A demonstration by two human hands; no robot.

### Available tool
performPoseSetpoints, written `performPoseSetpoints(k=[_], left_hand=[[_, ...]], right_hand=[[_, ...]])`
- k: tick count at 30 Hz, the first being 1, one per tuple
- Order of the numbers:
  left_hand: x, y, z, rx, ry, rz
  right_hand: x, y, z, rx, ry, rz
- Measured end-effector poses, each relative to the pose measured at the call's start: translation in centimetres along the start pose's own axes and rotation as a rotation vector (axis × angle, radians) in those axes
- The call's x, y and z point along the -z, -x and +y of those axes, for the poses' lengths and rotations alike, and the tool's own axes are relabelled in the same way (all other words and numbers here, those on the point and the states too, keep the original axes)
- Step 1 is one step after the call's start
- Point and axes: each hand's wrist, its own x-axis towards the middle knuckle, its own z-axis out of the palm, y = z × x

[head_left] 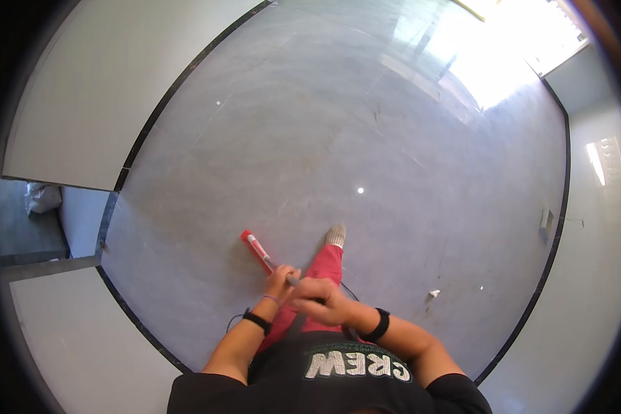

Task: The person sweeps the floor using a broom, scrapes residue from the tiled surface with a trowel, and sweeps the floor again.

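A tool with a red and white body (257, 248) and a grey handle points up and to the left, over the grey floor. Near its middle, my left hand (281, 281) is wrapped round the handle. My right hand (322, 301) is closed on the handle's end, close to my body and just right of my left hand. The tool's far end is red; whether it touches the floor I cannot tell.
Pale walls with dark skirting (161, 103) border the floor (310, 131). A doorway at the left shows a white bag (43, 198). A small white scrap (434, 294) lies at the right. My sock-covered foot (335, 235) is ahead. Bright light falls at the upper right.
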Motion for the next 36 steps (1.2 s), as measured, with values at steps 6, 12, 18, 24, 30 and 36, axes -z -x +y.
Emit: performPoseSetpoints(k=[6, 12, 18, 24, 30, 36], left_hand=[[-6.2, -12.7, 9.0, -0.158, 0.124, 0.075], [-6.5, -22.0, 20.6, -0.349, 0.209, 0.08], [-2.1, -18.2, 27.0, -0.594, 0.165, 0.06], [-1.9, -13.5, 22.3, -0.417, -0.085, -0.016], [-9.3, -14.3, 17.2, -0.142, -0.155, -0.1], [-21.3, -19.2, 26.9, -0.335, 0.185, -0.121]], right_hand=[[8.4, -4.1, -4.2, 0.001, 0.422, 0.09], [13.7, -7.3, -8.0, 0.132, 0.684, 0.1], [15.6, -4.7, -16.5, 0.233, 0.497, 0.113], [18.9, -1.1, -13.5, 0.071, 0.246, 0.095], [23.2, 1.2, -6.6, -0.039, 0.184, 0.063], [30.7, 3.4, -13.0, -0.086, 0.424, -0.05]])
